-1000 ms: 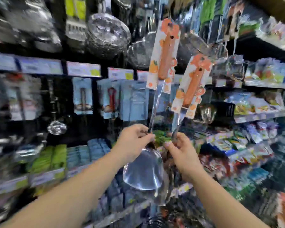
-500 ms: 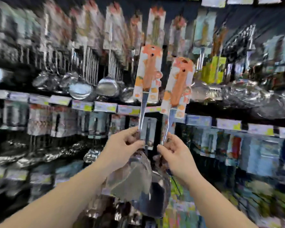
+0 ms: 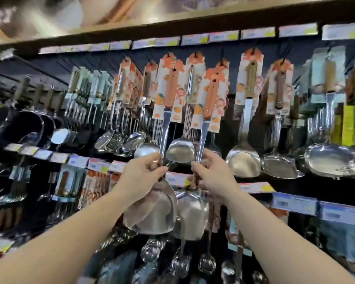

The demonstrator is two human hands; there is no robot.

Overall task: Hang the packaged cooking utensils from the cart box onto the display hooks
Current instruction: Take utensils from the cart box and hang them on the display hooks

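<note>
While each hand pinches a spatula's steel neck, left hand [image 3: 140,176] and right hand [image 3: 211,174] should lift the card holes level onto the display hooks [image 3: 195,55].

A dark display panel [image 3: 254,52] is fitted with hooks [image 3: 286,55]; carded spatulas [image 3: 248,111] and ladles [image 3: 111,138] are hung below its price-tag rail [image 3: 223,35].

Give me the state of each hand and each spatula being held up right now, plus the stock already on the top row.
left hand: grips the left spatula's shaft.
right hand: grips the right spatula's shaft.
left spatula: upright, card at hook height; on a hook or not, cannot tell.
right spatula: upright, slightly lower; hooked or not, cannot tell.
hanging spatulas: hooked, blades down.
</note>
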